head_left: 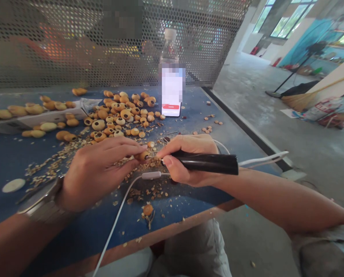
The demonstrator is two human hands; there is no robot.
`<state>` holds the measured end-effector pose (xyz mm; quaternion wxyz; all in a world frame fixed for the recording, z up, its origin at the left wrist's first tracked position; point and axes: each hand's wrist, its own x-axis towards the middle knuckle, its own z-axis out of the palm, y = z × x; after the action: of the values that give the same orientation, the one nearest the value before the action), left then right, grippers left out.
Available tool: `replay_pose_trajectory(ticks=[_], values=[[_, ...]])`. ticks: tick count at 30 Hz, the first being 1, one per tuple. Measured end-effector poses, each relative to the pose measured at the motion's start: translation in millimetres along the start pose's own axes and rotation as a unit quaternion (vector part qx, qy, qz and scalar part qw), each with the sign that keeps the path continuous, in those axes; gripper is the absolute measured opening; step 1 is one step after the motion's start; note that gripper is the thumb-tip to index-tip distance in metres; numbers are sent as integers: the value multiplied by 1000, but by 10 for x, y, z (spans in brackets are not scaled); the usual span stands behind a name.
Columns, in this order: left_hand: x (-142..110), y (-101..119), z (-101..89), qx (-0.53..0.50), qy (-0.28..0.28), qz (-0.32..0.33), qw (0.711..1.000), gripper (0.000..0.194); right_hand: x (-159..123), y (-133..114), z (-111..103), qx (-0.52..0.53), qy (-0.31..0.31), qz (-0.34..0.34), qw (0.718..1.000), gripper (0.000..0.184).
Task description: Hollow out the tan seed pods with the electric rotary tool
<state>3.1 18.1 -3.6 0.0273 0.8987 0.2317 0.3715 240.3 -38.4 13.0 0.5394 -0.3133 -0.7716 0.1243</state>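
Observation:
Pinched in the fingertips of my left hand (102, 165) is a small tan gourd (143, 155), its hole facing right. My right hand (186, 161) grips a black pen-shaped rotary tool (206, 163) whose thin metal tip reaches the gourd's hole; whether the tip is inside I cannot tell. A white cable (261, 158) leaves the tool's rear end. Under both hands lie seeds and shavings (153, 188). Just beyond my fingers sits a pile of small gourds (117, 115), several with dark cut openings.
Whole gourds (19, 110) rest on a white box (53, 119) at left. A lit phone (172, 90) leans against a clear bottle (170, 50) before a perforated metal screen (74, 65). Another white cable with an inline switch (151, 175) crosses the blue table (189, 207). Small cut discs (208, 130) lie at right.

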Motion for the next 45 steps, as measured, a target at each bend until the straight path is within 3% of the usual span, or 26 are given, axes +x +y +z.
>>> replay_pose_trajectory(ticks=[12, 33, 45], values=[[-17, -12, 5, 1, -5, 0, 1000, 21, 1, -28, -18, -8, -16, 38, 999, 12], [-22, 0, 12, -10, 13, -25, 1000, 17, 16, -18, -27, -16, 0, 13, 1000, 13], [-16, 10, 21, -14, 19, -14, 1000, 15, 15, -43, -69, -30, -2, 88, 996, 19]])
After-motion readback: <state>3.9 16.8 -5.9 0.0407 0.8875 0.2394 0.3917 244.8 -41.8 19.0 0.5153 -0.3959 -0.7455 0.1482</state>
